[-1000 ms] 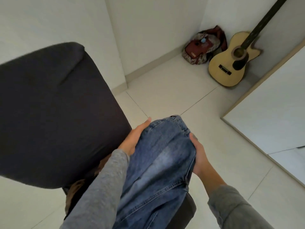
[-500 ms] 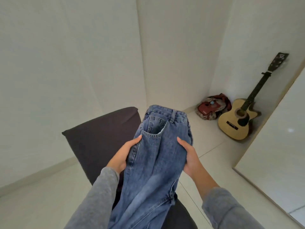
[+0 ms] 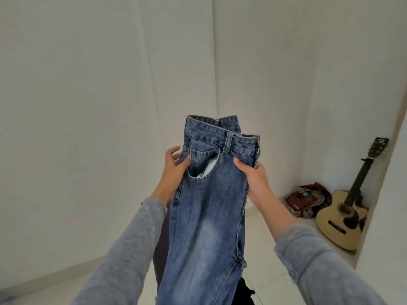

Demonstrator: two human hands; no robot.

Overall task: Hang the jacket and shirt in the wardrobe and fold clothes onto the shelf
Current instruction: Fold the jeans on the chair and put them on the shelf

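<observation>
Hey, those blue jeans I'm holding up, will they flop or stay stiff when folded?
Probably floppy: below the left hand and right hand gripping their sides, the jeans hang straight down. The waistband stands up unsupported above the grip, so the denim likely has some body and should hold a crease.

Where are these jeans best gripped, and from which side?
Likely the side edges just below the waistband, one hand from each side, as the left hand and right hand pinch now: the jeans hang waistband-up with legs dangling, leaving both edges exposed.
</observation>
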